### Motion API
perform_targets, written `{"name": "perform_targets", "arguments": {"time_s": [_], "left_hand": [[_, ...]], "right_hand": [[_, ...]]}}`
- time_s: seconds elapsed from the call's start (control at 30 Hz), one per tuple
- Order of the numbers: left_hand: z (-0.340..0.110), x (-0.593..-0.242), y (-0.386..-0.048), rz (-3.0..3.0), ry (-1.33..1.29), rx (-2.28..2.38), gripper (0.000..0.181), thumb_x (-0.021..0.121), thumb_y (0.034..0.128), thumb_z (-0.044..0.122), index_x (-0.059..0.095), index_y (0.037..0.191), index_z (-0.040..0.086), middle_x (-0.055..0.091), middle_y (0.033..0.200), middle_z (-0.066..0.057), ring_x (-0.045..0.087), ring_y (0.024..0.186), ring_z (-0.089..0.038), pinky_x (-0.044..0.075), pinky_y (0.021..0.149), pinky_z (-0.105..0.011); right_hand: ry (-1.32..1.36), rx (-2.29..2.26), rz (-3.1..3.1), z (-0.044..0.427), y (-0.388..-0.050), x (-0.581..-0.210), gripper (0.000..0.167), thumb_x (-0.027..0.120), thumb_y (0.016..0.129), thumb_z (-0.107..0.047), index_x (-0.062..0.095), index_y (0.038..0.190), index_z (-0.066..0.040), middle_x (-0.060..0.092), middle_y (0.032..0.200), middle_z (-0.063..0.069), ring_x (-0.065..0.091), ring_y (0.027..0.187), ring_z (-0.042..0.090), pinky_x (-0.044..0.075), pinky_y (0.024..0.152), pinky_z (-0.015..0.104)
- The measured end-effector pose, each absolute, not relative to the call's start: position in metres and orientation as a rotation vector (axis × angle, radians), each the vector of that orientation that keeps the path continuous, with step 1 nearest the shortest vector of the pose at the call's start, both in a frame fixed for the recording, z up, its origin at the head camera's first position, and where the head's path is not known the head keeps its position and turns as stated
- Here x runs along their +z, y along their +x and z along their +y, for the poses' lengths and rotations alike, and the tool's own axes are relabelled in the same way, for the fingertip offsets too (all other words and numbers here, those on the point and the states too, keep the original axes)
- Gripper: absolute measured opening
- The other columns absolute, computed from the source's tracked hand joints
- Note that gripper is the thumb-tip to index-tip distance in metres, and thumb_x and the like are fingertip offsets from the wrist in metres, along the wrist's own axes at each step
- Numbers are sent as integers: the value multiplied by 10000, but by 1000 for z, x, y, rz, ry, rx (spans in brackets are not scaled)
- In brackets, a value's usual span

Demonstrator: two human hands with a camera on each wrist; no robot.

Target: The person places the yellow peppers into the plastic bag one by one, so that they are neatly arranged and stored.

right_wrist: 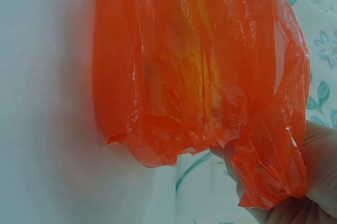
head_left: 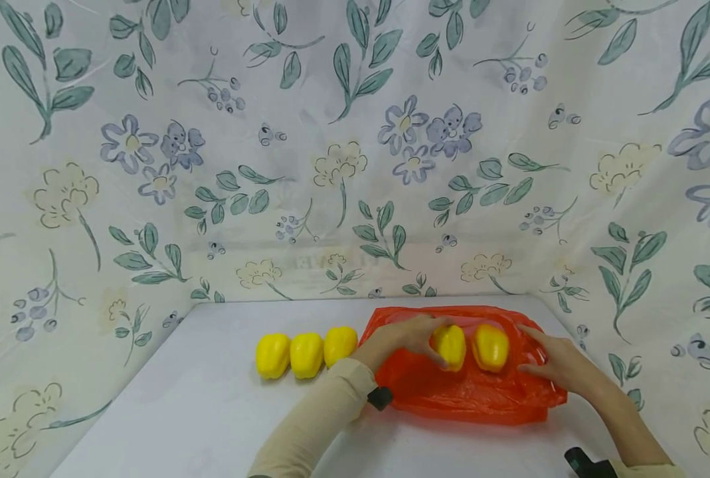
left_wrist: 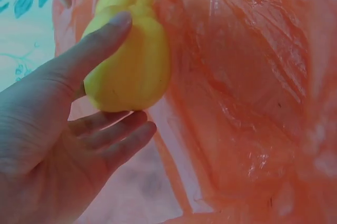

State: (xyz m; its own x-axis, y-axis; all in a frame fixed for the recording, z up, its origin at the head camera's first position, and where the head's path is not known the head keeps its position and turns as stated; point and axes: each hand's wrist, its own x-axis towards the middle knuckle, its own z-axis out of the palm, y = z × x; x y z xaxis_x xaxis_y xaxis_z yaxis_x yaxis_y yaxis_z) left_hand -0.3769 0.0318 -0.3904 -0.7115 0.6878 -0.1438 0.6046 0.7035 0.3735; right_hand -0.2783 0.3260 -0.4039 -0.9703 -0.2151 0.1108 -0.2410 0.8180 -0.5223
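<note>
My left hand [head_left: 417, 334] grips a yellow bell pepper [head_left: 451, 348] over the red plastic bag [head_left: 438, 398]. In the left wrist view, the thumb lies across this bell pepper [left_wrist: 131, 71] and the fingertips reach beneath its lower end. A second yellow bell pepper [head_left: 491, 348] sits just right of it, within the bag's opening. At the bag's right end, my right hand [head_left: 560, 364] holds the plastic edge. The right wrist view shows the crumpled bag [right_wrist: 158, 87] with yellow showing through, and its corner bunched against the right hand [right_wrist: 322, 169].
Left of the bag, three yellow bell peppers stand in a row on the white table [head_left: 193, 398]: a left one [head_left: 272, 356], a middle one [head_left: 307, 356] and a right one [head_left: 340, 342] beside the left forearm. A flowered cloth [head_left: 295, 199] hangs behind and at the sides.
</note>
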Motion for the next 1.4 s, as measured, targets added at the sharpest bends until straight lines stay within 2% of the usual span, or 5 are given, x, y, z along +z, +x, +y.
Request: {"name": "perform_targets", "arguments": {"time_s": [0.27, 0.6, 0.87, 1.13, 1.4], "left_hand": [[40, -397, -384, 2667, 929, 384, 898, 781, 763, 517, 307, 1514, 386, 389, 1534, 56, 396, 1363, -190, 415, 1118, -454], [48, -396, -388, 2658, 991, 417, 868, 768, 809, 456, 309, 1527, 291, 392, 1546, 91, 387, 1386, -167, 342, 1181, -366], [51, -404, -390, 2673, 880, 426, 859, 765, 807, 457, 296, 1522, 375, 352, 1561, 60, 375, 1379, -192, 359, 1167, -428], [48, -408, -390, 2658, 917, 446, 894, 754, 826, 440, 236, 1548, 350, 304, 1594, 108, 284, 1468, -197, 286, 1210, -438], [40, -401, -385, 2647, 889, 424, 932, 748, 805, 492, 196, 1549, 388, 299, 1602, 66, 316, 1454, -214, 315, 1192, -470]], "right_hand": [[363, 858, -2953, 326, -279, -405, 859, 802, 795, -244, 346, 1476, 12, 541, 1301, 342, 653, 898, 209, 606, 640, 291], [388, 853, -2935, 327, -279, -405, 848, 802, 796, -247, 356, 1469, 14, 564, 1276, 329, 650, 879, 194, 602, 629, 282], [385, 864, -2937, 327, -279, -405, 828, 795, 803, -241, 367, 1468, 2, 571, 1274, 318, 643, 858, 188, 605, 638, 286], [396, 860, -2937, 326, -278, -405, 832, 802, 794, -250, 375, 1462, 4, 570, 1273, 316, 648, 901, 213, 606, 636, 295], [385, 875, -2944, 327, -279, -406, 845, 802, 793, -249, 363, 1467, 9, 560, 1280, 325, 653, 912, 226, 609, 642, 304]]}}
